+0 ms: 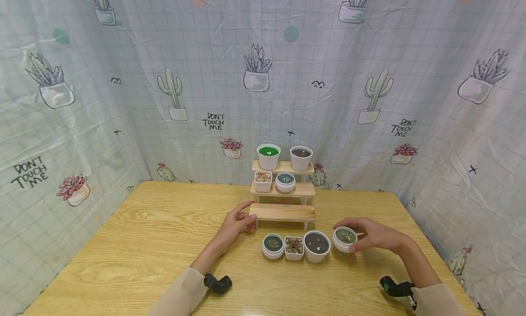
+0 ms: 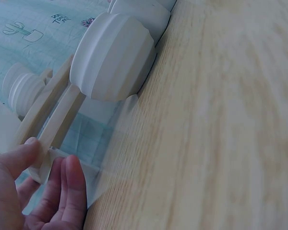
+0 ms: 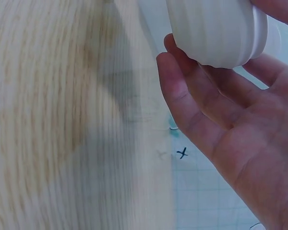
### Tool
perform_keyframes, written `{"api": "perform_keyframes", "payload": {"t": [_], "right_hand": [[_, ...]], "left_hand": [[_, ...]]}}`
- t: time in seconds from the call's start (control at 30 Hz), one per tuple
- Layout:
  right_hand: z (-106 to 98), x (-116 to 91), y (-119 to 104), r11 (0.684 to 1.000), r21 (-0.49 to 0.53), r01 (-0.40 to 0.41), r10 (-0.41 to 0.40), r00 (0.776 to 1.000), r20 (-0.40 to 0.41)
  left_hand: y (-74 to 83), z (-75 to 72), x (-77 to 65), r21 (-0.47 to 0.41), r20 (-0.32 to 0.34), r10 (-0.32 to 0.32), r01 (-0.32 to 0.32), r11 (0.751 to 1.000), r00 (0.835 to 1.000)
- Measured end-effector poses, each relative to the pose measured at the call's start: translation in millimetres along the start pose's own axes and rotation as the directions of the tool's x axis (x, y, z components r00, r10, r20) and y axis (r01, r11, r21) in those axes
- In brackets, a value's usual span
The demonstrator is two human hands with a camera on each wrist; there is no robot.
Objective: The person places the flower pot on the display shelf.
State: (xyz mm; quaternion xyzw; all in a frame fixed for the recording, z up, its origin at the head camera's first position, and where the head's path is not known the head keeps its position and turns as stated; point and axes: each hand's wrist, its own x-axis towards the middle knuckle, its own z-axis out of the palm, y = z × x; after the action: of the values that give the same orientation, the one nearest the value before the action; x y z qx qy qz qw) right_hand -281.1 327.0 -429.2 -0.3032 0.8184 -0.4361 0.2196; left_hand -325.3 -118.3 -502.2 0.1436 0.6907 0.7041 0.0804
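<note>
from head view only: pot's filling (image 1: 346, 235)

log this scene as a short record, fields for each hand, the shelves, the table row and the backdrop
left hand: grips left end of bottom shelf
right hand: holds green-topped round pot
top shelf: bright-green-topped pot, dark-topped pot
middle shelf: square pebble pot, ridged round pot
table row, left to right: teal-topped round pot, square stone pot, larger dark pot
backdrop: plant-print curtain
</note>
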Motion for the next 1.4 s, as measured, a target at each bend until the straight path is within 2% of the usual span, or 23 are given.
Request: {"api": "perform_keyframes", "payload": {"t": [0.37,0.77,0.93,1.13,1.4], "right_hand": [[-3.9,-3.0,-4.2,1.000,-0.014,-0.027,0.027,0.998,-0.052],[-2.8,-4.2,-7.0,1.000,0.007,-0.021,0.022,0.994,-0.105],[-3.0,-4.1,-10.5,1.000,-0.009,-0.019,0.018,0.990,-0.137],[-3.6,-4.9,-16.7,0.998,-0.012,-0.059,0.056,0.982,-0.182],[-1.6,-5.9,-20.3,0.999,-0.026,-0.041,0.034,0.974,-0.226]], "left_hand": [[-0.3,0.0,0.3,0.002,0.005,0.001,-0.001,1.000,1.000],[-2.2,-0.6,1.1,0.011,0.008,-0.009,0.009,1.000,1.000],[-1.6,-0.8,1.2,0.009,0.010,-0.013,0.013,1.000,1.000],[-1.0,-0.8,1.6,0.011,0.016,-0.008,0.008,1.000,1.000],[-1.3,-0.6,1.1,0.012,0.011,-0.009,0.009,1.000,1.000]]}}
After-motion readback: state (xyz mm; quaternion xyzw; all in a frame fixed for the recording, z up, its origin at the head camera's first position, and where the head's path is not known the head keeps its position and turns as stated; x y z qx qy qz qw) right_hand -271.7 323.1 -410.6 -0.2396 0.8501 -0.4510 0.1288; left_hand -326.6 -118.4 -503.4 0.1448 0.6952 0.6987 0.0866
